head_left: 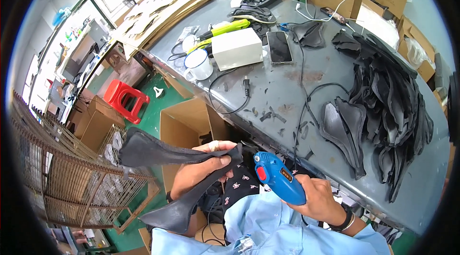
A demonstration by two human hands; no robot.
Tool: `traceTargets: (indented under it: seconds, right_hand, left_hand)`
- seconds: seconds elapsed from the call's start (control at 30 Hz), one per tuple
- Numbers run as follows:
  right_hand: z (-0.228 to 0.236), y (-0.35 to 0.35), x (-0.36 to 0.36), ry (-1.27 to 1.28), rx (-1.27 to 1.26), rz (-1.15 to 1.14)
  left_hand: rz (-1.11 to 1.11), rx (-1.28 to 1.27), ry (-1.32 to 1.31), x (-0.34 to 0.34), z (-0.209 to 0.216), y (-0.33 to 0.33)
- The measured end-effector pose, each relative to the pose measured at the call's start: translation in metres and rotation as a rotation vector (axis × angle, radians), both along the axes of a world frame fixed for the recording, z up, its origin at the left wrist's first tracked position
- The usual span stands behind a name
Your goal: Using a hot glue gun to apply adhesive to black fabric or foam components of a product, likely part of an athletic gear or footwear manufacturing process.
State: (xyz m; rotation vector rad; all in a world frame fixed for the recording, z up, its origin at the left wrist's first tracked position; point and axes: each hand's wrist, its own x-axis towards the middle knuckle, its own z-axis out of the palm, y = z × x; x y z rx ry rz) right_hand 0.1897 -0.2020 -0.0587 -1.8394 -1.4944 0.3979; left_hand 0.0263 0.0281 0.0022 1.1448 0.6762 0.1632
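Note:
My left hand [200,172] is closed on a black, V-shaped piece of padded sheet [152,150]. Its narrow end is pinched between thumb and fingers, while two broad lobes spread out to the left. My right hand [320,199] wraps round a blue handheld electric tool [287,187] with a red button. The tool's dark front end points left, close to the narrow end of the black piece; whether they touch I cannot tell. Both hands are above my lap, in front of the grey table [268,87].
Black shaped pieces [388,92] lie heaped on the table's right. Dark scraps [273,115], a white box [237,49], an enamel mug [198,65], a phone [279,47] and cords lie there too. An open carton [187,118] stands below the edge; a red stool [125,99] stands left.

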Motion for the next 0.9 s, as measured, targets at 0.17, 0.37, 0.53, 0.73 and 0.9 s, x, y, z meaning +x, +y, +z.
traceTargets:
  seconds: [0.17, 0.37, 0.53, 0.73, 0.9]
  right_hand:
    - [0.005, 0.0, -0.003, -0.051, -0.01, 0.072]
    - [-0.002, -0.003, -0.006, -0.108, 0.02, 0.068]
    - [-0.004, -0.005, -0.011, -0.138, 0.022, 0.077]
    - [0.001, -0.004, -0.01, -0.077, 0.03, 0.11]
    - [-0.001, -0.001, -0.015, 0.001, 0.06, 0.104]
  left_hand:
    - [-0.091, 0.089, 0.226, 0.003, 0.024, -0.003]
    - [-0.236, 0.169, 0.206, 0.007, 0.015, 0.004]
    - [-0.377, 0.321, 0.088, 0.008, -0.006, 0.009]
    - [-0.359, 0.46, 0.015, 0.014, -0.022, 0.002]
    - [-0.703, 0.874, 0.181, 0.026, -0.022, 0.004]
